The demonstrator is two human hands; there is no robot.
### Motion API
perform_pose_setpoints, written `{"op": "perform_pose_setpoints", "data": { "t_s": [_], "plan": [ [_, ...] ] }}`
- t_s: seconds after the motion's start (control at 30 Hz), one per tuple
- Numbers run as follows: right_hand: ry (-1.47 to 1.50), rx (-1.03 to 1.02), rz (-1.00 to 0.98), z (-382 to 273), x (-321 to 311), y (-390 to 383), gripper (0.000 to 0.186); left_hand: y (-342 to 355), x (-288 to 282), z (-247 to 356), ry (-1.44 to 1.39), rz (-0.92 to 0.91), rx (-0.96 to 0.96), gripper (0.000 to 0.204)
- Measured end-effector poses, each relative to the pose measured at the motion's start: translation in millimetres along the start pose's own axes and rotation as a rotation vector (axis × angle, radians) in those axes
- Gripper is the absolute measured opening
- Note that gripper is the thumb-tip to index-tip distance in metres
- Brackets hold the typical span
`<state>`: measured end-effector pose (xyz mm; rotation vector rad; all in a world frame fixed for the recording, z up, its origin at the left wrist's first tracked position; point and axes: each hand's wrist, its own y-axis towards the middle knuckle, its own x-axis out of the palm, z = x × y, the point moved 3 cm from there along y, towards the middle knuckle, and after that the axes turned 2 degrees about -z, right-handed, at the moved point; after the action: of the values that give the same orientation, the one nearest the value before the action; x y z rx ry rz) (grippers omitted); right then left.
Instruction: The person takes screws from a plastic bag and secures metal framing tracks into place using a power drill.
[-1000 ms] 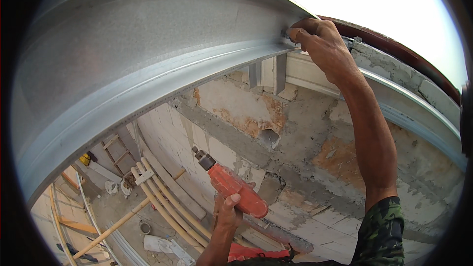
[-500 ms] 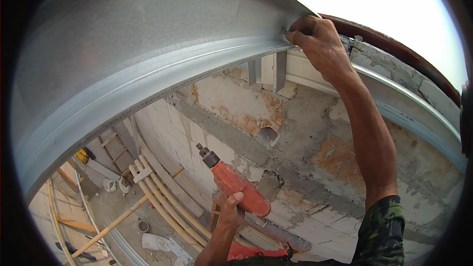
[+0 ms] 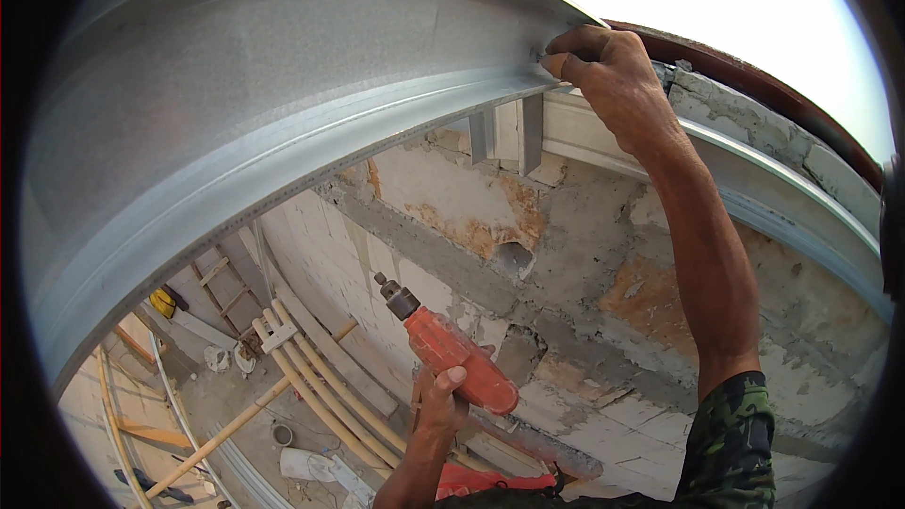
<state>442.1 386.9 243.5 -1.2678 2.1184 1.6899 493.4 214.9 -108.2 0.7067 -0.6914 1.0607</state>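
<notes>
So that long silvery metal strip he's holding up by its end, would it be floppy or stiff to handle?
Probably fairly stiff: the metal strip has folded edges and ridges along it. It looks thin, so likely light for its length. With only the right hand gripping one end, it may still wobble. The left hand holds a red drill.

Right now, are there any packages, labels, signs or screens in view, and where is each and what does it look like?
No labels, signs or screens show.
Possible package: a crumpled whitish bag or sheet on the floor far below, near the pale pipes; too small to be sure.
Otherwise only the red drill in the left hand, and the grey metal profile held at its end by the right hand.
</notes>
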Motion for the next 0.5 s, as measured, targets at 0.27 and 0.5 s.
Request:
{"op": "perform_pose_setpoints", "data": {
  "t_s": [0.27, 0.5],
  "plan": [
    [-0.023, -0.282, 0.285, -6, -29, -71, 0.023, 3, 18, -11, 0.042, -0.091, -0.042, 0.079],
    [0.307, -0.185, -0.046, 51, -10, -219, 0.045, -1, 63, -2, -0.025, -0.242, -0.057, 0.084]
  ]
}}
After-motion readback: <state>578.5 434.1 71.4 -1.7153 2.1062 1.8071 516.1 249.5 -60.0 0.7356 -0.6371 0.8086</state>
